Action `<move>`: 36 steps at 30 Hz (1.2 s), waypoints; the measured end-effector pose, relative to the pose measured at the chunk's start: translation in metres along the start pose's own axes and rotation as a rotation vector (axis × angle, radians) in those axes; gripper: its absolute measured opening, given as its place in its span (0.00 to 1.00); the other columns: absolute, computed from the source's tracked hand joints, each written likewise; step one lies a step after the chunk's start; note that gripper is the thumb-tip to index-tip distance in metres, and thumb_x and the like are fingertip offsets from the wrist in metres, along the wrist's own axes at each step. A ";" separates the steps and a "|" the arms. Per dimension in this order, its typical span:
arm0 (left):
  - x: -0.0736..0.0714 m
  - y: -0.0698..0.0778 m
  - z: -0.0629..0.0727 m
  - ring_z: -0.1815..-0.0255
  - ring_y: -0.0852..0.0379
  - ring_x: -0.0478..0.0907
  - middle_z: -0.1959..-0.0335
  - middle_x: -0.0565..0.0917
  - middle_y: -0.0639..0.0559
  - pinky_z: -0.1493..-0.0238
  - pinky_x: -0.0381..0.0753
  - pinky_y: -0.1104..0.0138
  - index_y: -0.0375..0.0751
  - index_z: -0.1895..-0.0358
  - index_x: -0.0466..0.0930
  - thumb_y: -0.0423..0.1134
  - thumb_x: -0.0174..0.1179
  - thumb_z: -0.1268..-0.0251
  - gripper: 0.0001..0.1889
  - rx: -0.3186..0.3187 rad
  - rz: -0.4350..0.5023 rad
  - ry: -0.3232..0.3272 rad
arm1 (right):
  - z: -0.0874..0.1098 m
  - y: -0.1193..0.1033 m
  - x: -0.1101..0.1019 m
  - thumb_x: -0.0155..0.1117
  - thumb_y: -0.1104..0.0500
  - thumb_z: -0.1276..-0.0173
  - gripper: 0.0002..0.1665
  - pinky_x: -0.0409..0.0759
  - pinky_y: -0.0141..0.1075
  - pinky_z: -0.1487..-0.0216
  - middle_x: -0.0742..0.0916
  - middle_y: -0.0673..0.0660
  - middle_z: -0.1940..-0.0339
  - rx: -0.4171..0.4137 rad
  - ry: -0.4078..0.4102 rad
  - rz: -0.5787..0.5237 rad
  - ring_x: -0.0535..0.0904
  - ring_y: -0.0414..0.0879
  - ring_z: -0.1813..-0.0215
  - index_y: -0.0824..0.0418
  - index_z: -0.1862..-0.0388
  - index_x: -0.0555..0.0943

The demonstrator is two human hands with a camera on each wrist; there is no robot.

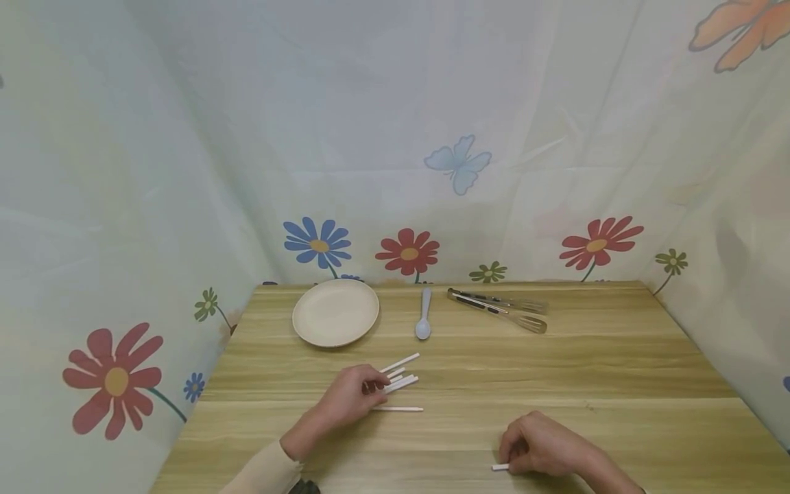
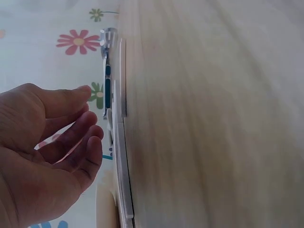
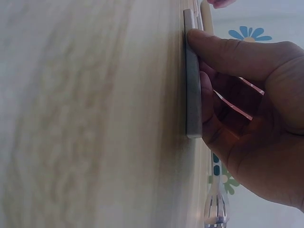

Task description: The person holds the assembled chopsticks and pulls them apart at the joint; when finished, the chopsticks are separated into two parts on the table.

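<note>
My left hand [image 1: 348, 396] hovers beside several thin white sticks [image 1: 404, 382] left of the table's middle. Its fingers are loosely curled, and the left wrist view shows a gap between thumb and fingertips with nothing in it. One stick [image 1: 404, 409] lies apart, nearer the front edge. In the left wrist view the sticks [image 2: 124, 166] lie flat beyond the hand. Towards the front right, my right hand [image 1: 546, 446] pinches a white stick [image 3: 193, 90] low at the tabletop, thumb on one side and fingers on the other. Only its left end shows in the head view.
A round cream plate [image 1: 336, 313] lies at the back left of the wooden table [image 1: 617, 370]. To its right are a pale blue spoon [image 1: 424, 315] and metal tongs [image 1: 494, 305] with dark grips. A flowered curtain [image 1: 395, 137] hangs behind and at both sides.
</note>
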State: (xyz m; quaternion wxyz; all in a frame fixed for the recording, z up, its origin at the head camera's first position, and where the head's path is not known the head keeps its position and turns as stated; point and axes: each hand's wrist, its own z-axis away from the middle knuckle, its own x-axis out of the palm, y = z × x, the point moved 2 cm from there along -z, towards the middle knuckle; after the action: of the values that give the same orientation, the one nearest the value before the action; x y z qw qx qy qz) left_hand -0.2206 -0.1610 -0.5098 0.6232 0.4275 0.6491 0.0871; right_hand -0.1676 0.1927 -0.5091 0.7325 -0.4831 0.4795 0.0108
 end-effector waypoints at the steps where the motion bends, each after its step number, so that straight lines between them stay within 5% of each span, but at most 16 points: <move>1: -0.001 -0.001 0.000 0.69 0.63 0.78 0.69 0.85 0.50 0.66 0.80 0.69 0.37 0.60 0.86 0.31 0.71 0.48 0.10 -0.001 -0.002 0.001 | 0.000 0.000 0.000 0.75 0.64 0.50 0.10 0.75 0.26 0.74 0.82 0.36 0.76 0.000 0.000 -0.003 0.74 0.26 0.74 0.49 0.73 0.86; 15: -0.009 -0.008 0.004 0.65 0.55 0.79 0.64 0.84 0.50 0.65 0.76 0.69 0.38 0.58 0.86 0.31 0.71 0.50 0.13 -0.044 -0.025 -0.006 | -0.001 0.004 -0.002 0.75 0.62 0.49 0.08 0.76 0.27 0.73 0.82 0.37 0.76 0.016 -0.014 -0.034 0.74 0.27 0.74 0.49 0.73 0.86; 36: -0.010 -0.023 0.010 0.69 0.61 0.75 0.70 0.80 0.55 0.67 0.73 0.72 0.41 0.63 0.86 0.33 0.76 0.58 0.15 -0.101 -0.126 -0.041 | 0.000 0.004 -0.001 0.75 0.61 0.49 0.07 0.76 0.27 0.74 0.82 0.37 0.76 0.015 -0.019 -0.059 0.75 0.27 0.74 0.49 0.73 0.86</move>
State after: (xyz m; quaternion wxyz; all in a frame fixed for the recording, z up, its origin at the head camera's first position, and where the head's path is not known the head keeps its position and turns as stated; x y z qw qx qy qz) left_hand -0.2237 -0.1863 -0.5191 0.6613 0.3553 0.6567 0.0717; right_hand -0.1700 0.1950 -0.5115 0.7407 -0.4915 0.4580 -0.0098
